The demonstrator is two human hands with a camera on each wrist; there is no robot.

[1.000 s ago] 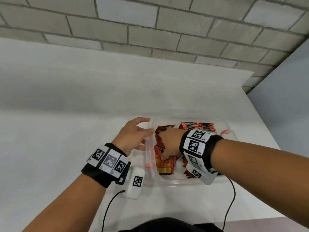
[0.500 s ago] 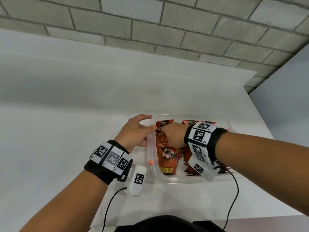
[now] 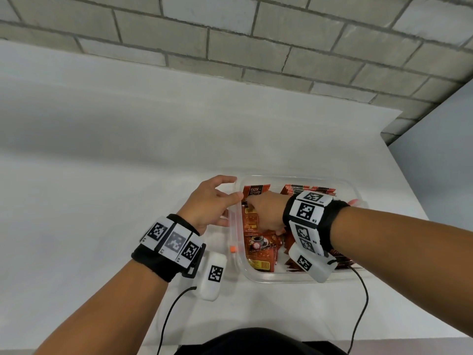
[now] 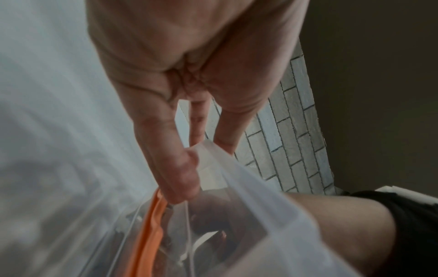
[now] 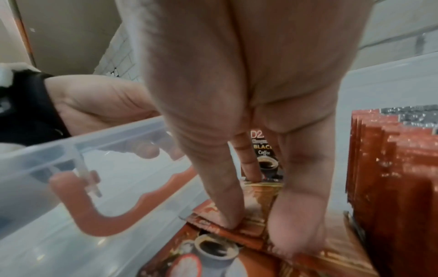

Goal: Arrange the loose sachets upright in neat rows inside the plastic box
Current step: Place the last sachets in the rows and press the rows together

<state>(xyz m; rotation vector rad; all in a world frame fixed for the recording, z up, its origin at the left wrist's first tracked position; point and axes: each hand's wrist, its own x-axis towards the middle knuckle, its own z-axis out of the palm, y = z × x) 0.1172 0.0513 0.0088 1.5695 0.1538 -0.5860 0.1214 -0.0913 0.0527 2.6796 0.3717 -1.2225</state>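
Observation:
The clear plastic box (image 3: 294,279) sits on the white table near its front edge. My left hand (image 3: 230,194) grips the box's left rim (image 4: 237,178), thumb on top and fingers curled outside the wall. My right hand (image 3: 263,211) reaches into the box's left half. There its thumb and index finger (image 5: 222,206) pinch the top of a loose red-brown sachet (image 5: 251,211) on a flat pile (image 3: 258,248). One sachet (image 3: 256,191) stands against the far-left wall. A row of upright sachets (image 3: 308,188) fills the far right.
An orange latch handle (image 5: 90,211) hangs on the box's left wall beside my left hand. A grey brick wall (image 3: 256,47) rises behind the table. The table's right edge (image 3: 409,180) is close to the box. Cables (image 3: 166,321) trail from both wrists.
My right hand has shifted from the middle of the loose pile toward the far-left corner, where a standing sachet now shows. The left hand stays on the rim.

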